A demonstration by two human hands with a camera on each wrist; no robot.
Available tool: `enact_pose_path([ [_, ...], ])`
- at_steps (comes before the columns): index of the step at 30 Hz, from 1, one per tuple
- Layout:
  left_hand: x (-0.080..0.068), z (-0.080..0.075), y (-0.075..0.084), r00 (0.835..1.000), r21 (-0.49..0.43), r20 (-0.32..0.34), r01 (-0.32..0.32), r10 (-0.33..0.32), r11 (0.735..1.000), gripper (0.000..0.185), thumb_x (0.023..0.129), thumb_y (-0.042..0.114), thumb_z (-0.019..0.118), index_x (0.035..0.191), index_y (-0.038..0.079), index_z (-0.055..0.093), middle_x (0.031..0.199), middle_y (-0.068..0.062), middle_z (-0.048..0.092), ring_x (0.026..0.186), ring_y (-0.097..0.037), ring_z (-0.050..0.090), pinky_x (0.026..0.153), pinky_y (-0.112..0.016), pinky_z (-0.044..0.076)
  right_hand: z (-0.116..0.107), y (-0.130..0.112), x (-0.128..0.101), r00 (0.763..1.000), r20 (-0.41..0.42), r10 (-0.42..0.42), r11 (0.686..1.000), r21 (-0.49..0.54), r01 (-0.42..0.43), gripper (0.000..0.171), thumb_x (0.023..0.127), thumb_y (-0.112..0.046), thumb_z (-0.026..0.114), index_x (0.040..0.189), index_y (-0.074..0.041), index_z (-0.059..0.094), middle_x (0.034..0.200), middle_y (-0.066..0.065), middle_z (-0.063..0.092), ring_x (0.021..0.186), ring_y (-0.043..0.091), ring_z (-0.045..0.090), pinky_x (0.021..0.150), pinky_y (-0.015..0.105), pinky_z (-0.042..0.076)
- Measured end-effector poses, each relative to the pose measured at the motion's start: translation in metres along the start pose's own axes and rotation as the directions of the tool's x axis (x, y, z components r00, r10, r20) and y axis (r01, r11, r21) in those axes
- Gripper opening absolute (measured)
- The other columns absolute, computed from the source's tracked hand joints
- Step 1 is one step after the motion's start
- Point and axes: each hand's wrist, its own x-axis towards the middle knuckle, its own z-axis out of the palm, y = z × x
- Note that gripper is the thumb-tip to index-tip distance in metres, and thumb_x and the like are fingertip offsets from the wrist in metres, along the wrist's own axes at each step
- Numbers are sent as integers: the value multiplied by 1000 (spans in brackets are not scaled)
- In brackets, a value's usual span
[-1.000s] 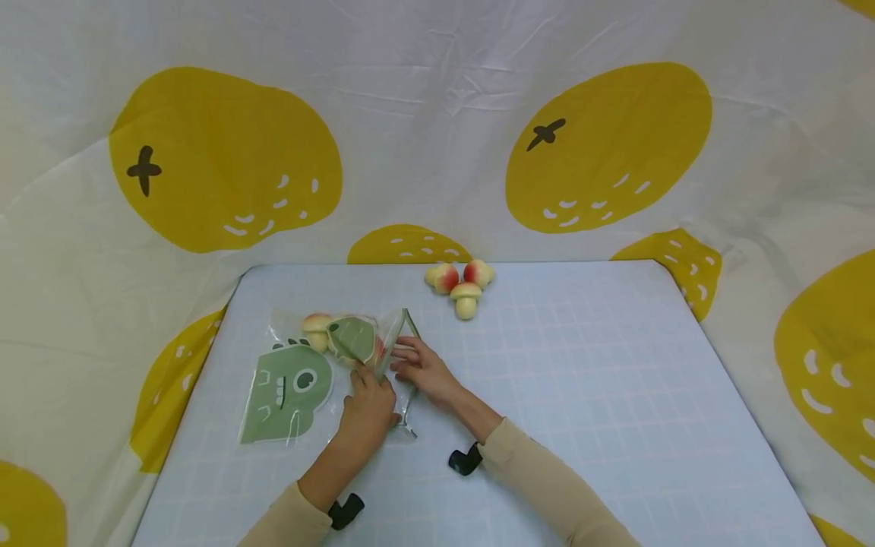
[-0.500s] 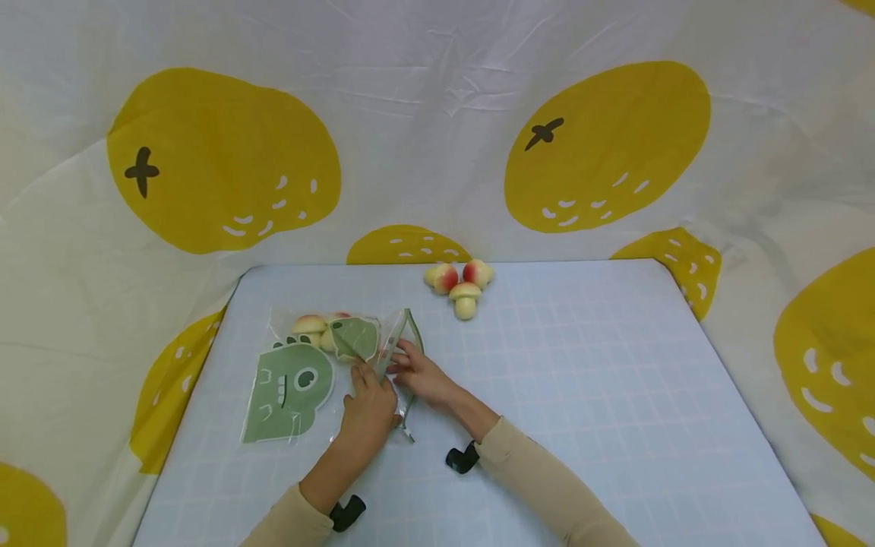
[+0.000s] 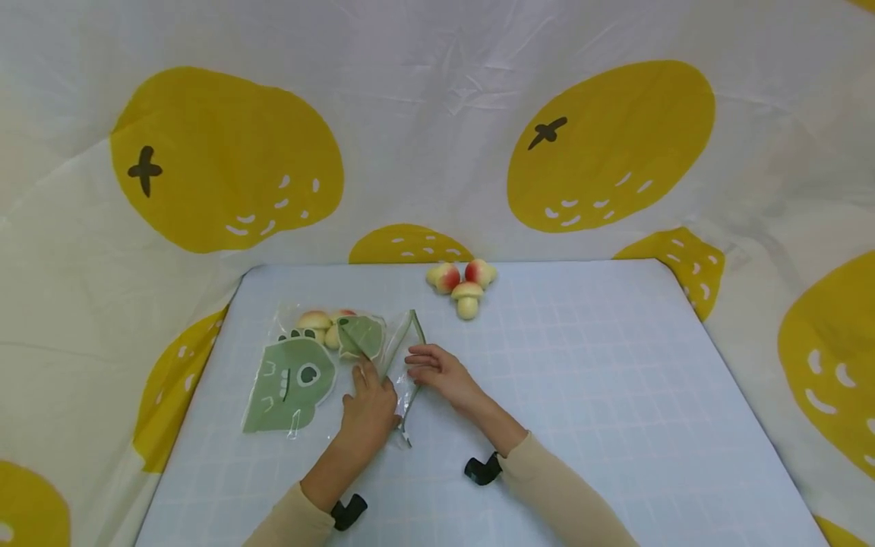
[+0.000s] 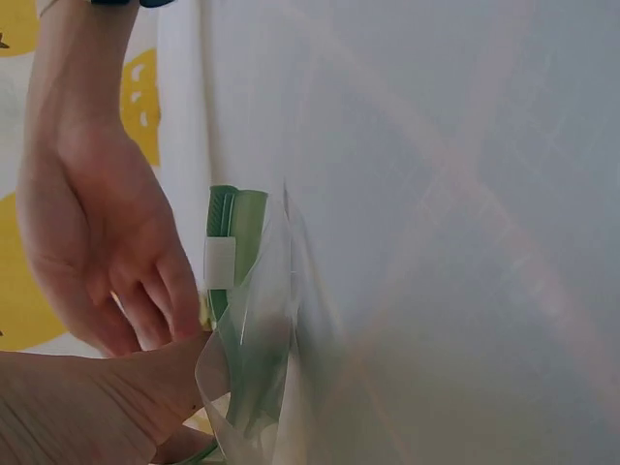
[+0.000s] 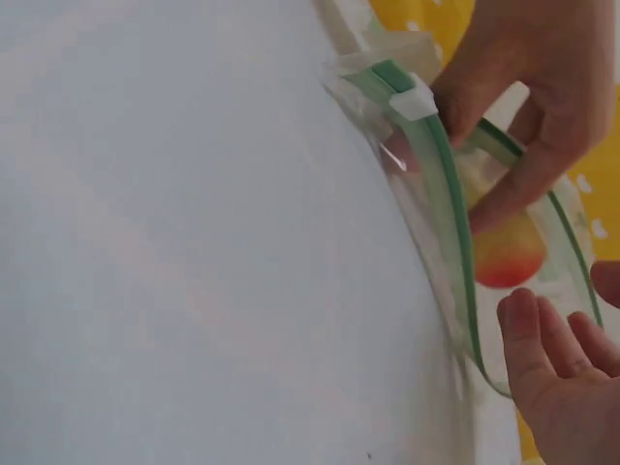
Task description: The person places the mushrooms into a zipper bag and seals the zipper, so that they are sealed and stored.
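A clear zip bag [image 3: 294, 380] with a green dinosaur print lies on the left of the pale blue table [image 3: 581, 380]. Peach-coloured toy fruits [image 3: 316, 323] sit inside it. My left hand [image 3: 364, 371] pinches the upper side of the bag's mouth, lifting the green zip rim [image 5: 450, 223] near its white slider [image 5: 412, 97]. A red-and-yellow fruit [image 5: 504, 257] shows through the plastic just inside. My right hand [image 3: 418, 360] lies open right beside the mouth, fingers [image 5: 547, 358] relaxed and holding nothing. The left wrist view shows the zip rim [image 4: 237, 242] between both hands.
Three more toy fruits [image 3: 466, 282] sit in a cluster at the table's far edge, beyond the bag. A white cloth with large yellow fruit prints [image 3: 608, 144] hangs behind and around the table. Bare table surface stretches to the right of my hands.
My right hand has drawn back to the right, out of the bag's mouth. The fruits inside now lie a little further left. My left hand keeps its hold on the rim.
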Motion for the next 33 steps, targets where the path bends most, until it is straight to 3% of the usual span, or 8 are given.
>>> enact_pose_path([
  [4,2,0,-2,999,-31,35,24,-23,999,65,62,34,95,102,-8,65,138,-45,34,125,-54,42,59,-55,53,-12,-13,-11,998,-46,-36,999,-40,34,40,98,1,55,136,11,48,130,33,56,117,46,57,91,38,52],
  [8,3,0,-4,997,-68,76,32,-27,997,57,66,34,93,94,-7,66,141,-45,29,127,-56,39,60,-56,53,-21,-22,-19,995,-77,-59,995,-84,52,35,99,0,58,132,10,53,124,35,58,107,37,63,87,39,54],
  [13,3,0,-5,992,-97,121,43,-31,994,53,70,34,92,93,-6,67,145,-45,24,127,-58,38,62,-58,54,-33,-31,-25,992,-108,-66,991,-123,52,33,100,-1,57,130,11,54,123,35,58,105,40,62,89,44,53],
  [22,5,3,-5,993,-116,113,49,-36,992,56,69,36,91,94,-7,67,145,-46,24,126,-60,38,60,-57,54,-67,-39,-25,974,-198,-111,982,-174,76,31,99,-5,61,127,9,58,124,36,57,106,42,62,84,33,55],
  [28,6,2,-5,993,-134,114,55,-40,989,57,69,36,92,95,-9,68,145,-47,23,126,-61,38,60,-58,54,-84,-48,-25,960,-246,-133,971,-228,76,30,99,-4,60,127,8,58,121,26,62,106,36,63,85,31,55],
  [33,6,2,-6,991,-130,128,54,-37,990,59,71,36,91,99,-10,68,145,-47,23,127,-61,37,60,-57,55,-86,-62,-27,942,-266,-206,939,-323,115,27,98,2,59,124,8,60,117,24,65,104,30,64,83,28,54],
])
